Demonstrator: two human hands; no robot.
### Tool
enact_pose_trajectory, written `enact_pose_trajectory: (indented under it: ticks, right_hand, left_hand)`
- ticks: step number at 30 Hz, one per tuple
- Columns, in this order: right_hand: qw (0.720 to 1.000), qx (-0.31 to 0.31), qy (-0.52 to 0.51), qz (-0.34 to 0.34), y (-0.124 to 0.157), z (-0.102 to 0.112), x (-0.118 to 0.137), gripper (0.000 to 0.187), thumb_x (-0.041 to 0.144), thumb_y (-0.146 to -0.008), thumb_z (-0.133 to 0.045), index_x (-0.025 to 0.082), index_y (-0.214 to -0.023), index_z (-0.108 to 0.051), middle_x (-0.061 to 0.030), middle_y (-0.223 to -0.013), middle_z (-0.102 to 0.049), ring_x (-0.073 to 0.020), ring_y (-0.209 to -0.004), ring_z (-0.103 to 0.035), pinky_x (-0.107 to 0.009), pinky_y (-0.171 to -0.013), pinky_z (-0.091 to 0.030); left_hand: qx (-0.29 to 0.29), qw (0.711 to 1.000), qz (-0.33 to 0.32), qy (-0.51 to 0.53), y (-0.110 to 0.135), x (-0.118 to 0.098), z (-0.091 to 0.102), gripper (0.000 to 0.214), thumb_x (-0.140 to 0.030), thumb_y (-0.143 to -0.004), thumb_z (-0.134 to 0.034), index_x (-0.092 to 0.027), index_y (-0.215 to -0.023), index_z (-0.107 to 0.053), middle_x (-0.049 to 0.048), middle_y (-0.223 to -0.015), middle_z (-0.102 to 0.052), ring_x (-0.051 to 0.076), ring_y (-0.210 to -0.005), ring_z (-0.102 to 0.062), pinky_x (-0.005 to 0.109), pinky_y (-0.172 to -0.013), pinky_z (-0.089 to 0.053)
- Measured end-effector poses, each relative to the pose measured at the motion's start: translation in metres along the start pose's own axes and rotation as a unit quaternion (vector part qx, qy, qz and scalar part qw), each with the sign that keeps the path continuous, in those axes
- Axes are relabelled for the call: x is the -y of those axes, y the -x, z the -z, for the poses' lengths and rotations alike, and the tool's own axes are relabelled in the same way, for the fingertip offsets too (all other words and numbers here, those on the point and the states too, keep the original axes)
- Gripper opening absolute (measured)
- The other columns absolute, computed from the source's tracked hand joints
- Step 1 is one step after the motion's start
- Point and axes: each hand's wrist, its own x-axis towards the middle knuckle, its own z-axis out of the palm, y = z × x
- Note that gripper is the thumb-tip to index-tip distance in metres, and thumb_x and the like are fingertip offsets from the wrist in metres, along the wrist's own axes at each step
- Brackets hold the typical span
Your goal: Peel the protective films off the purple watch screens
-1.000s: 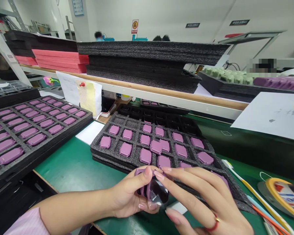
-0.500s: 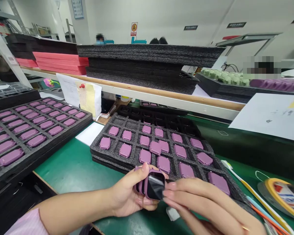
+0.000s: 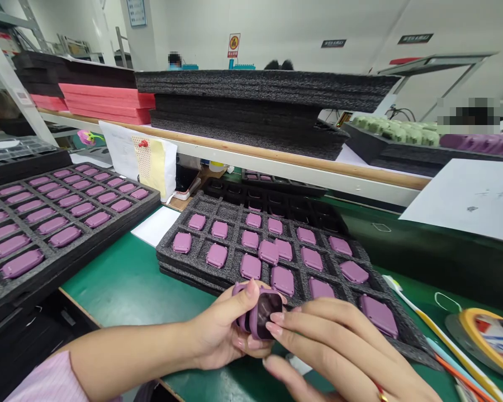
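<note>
My left hand [image 3: 222,329] grips a small stack of purple watch cases [image 3: 257,312]; the front one shows a dark glossy screen. The fingertips of my right hand [image 3: 331,349] press against that screen face, fingers together and slightly curled. Both hands hover over the green mat at the near edge of a black foam tray [image 3: 235,223]. That tray holds several purple cases [image 3: 251,265] lying face down in its pockets, one resting loosely on top [image 3: 268,251].
A second black foam tray [image 3: 109,220] full of purple cases sits at the left. Stacked black and red foam sheets [image 3: 251,106] fill the shelf behind. A tape roll [image 3: 486,335], a toothbrush [image 3: 406,298] and paper sheets [image 3: 465,195] lie at the right.
My right fingers slid off the top of the case and now touch its screen from the right. The stack has tilted slightly and dropped a little.
</note>
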Motion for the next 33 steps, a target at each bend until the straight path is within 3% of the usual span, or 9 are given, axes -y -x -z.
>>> enact_pose_trajectory:
  ticks: [4, 6, 10, 14, 18, 20, 25, 30, 33]
  right_hand:
    - [0.998, -0.013, -0.009, -0.058, -0.005, -0.017, 0.001, 0.047, 0.037, -0.09, -0.072, 0.018, -0.13, -0.058, -0.0048, -0.084, -0.072, -0.0178, -0.072, -0.067, -0.031, -0.063, -0.059]
    - [0.996, -0.011, -0.041, -0.082, -0.004, -0.021, -0.001, 0.043, 0.034, -0.092, -0.07, 0.018, -0.13, -0.057, -0.0027, -0.082, -0.068, -0.0152, -0.07, -0.064, -0.028, -0.064, -0.058]
    - [0.99, -0.028, -0.076, -0.112, -0.002, -0.015, -0.007, 0.04, 0.028, -0.087, -0.073, 0.022, -0.124, -0.056, -0.0044, -0.098, -0.072, -0.0161, -0.086, -0.069, -0.025, -0.075, -0.059]
    - [0.992, -0.014, -0.07, -0.105, -0.005, -0.01, -0.006, 0.043, 0.026, -0.086, -0.073, 0.023, -0.125, -0.055, -0.0044, -0.105, -0.073, -0.0175, -0.096, -0.069, -0.027, -0.082, -0.058]
    - [0.995, 0.0, -0.066, -0.08, -0.005, -0.007, -0.007, 0.043, 0.023, -0.087, -0.071, 0.022, -0.127, -0.056, -0.0052, -0.104, -0.072, -0.0171, -0.093, -0.069, -0.028, -0.08, -0.059]
    - [0.995, -0.008, -0.039, -0.093, -0.005, -0.005, -0.016, 0.039, 0.026, -0.086, -0.07, 0.023, -0.123, -0.059, -0.0051, -0.104, -0.073, -0.0179, -0.091, -0.071, -0.03, -0.08, -0.059]
    - [0.964, -0.081, 0.051, -0.248, -0.003, -0.007, -0.052, 0.03, 0.041, -0.088, -0.067, 0.023, -0.112, -0.067, -0.0053, -0.098, -0.077, -0.0213, -0.08, -0.074, -0.034, -0.074, -0.061]
    - [0.959, -0.053, 0.048, -0.274, -0.005, -0.027, -0.071, 0.041, 0.048, -0.088, -0.065, 0.022, -0.119, -0.068, -0.0096, -0.115, -0.076, -0.0277, -0.103, -0.072, -0.042, -0.091, -0.058]
    - [0.954, -0.047, 0.054, -0.291, -0.009, -0.043, -0.081, 0.046, 0.051, -0.088, -0.065, 0.021, -0.123, -0.068, -0.0116, -0.117, -0.075, -0.0309, -0.108, -0.07, -0.047, -0.094, -0.057]
  left_hand:
    - [-0.002, 0.997, -0.031, -0.065, -0.001, 0.006, 0.002, 0.059, -0.068, -0.067, -0.08, -0.018, -0.083, -0.054, -0.0091, -0.051, -0.044, 0.002, -0.037, -0.024, 0.019, -0.038, -0.011]
    - [-0.007, 0.996, -0.037, -0.078, -0.001, 0.007, 0.003, 0.059, -0.066, -0.067, -0.081, -0.017, -0.085, -0.056, -0.0081, -0.053, -0.048, 0.001, -0.038, -0.025, 0.019, -0.037, -0.012]
    - [-0.023, 1.0, -0.016, -0.007, -0.001, 0.003, 0.002, 0.052, -0.063, -0.074, -0.078, -0.017, -0.085, -0.059, -0.0077, -0.051, -0.048, 0.002, -0.038, -0.029, 0.017, -0.038, -0.015]
    - [-0.047, 0.998, 0.007, 0.032, 0.001, -0.005, -0.002, 0.054, -0.056, -0.065, -0.088, -0.018, -0.089, -0.059, -0.004, -0.063, -0.059, 0.002, -0.04, -0.037, 0.016, -0.037, -0.01]
    - [-0.022, 1.0, 0.009, 0.001, 0.001, -0.005, -0.003, 0.056, -0.062, -0.07, -0.082, -0.013, -0.087, -0.063, -0.0037, -0.056, -0.055, 0.0, -0.038, -0.03, 0.019, -0.037, -0.007]
    - [-0.006, 1.0, 0.005, -0.005, 0.001, -0.004, -0.003, 0.055, -0.063, -0.072, -0.08, -0.013, -0.085, -0.062, -0.0043, -0.053, -0.052, 0.002, -0.039, -0.032, 0.019, -0.038, -0.008]
    - [-0.028, 0.999, 0.026, 0.003, -0.001, -0.001, -0.004, 0.046, -0.044, -0.069, -0.087, -0.018, -0.087, -0.054, 0.0023, -0.077, -0.07, 0.002, -0.044, -0.043, 0.018, -0.04, -0.013]
    - [-0.013, 0.995, 0.043, -0.092, -0.001, 0.001, -0.004, 0.045, -0.061, -0.078, -0.068, -0.018, -0.085, -0.055, 0.0058, -0.069, -0.072, 0.006, -0.037, -0.041, 0.023, -0.038, -0.013]
    - [-0.015, 0.987, 0.056, -0.151, -0.001, 0.001, -0.004, 0.045, -0.06, -0.08, -0.067, -0.015, -0.082, -0.059, 0.0039, -0.066, -0.069, 0.003, -0.035, -0.031, 0.024, -0.04, -0.013]
